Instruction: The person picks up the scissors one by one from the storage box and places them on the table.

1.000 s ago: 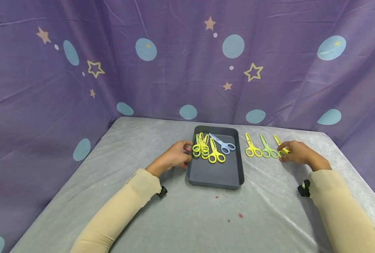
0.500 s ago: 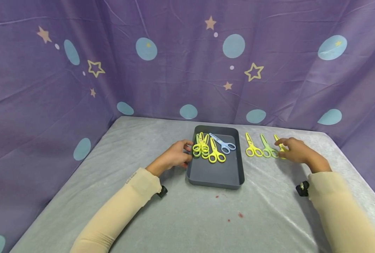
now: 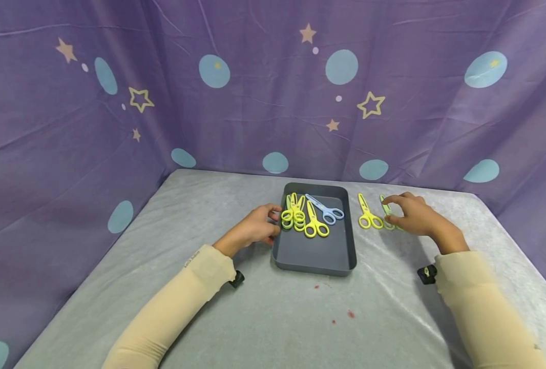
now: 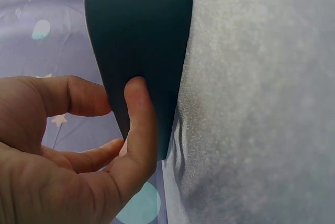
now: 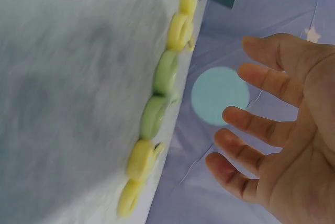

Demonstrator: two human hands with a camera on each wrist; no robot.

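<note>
Scissors in light green plastic are noted right of centre in the head view, laid on pale grey plush cloth. Long axis is set nearly up and down the frame, blade tip pointed toward the top and leaned slightly left; loops are partly covered by the right hand. Nothing is grasped by the right hand; in the right wrist view its fingers are seen spread, apart from the row of handles.

Just left, scissors in bright yellow plastic are laid almost parallel, tip up and a little left, loops to lower right. A second loose yellow pair is seen at the row's lower end in the right wrist view; its blade direction cannot be told.

At frame centre, the left wall of a dark grey rectangular tray is pinched by the left hand, thumb against the outer face. Inside, pale blue scissors are aimed upper left; a single yellow pair is pointed up; overlapped green and yellow scissors are bunched along the left wall, tips upward.
</note>
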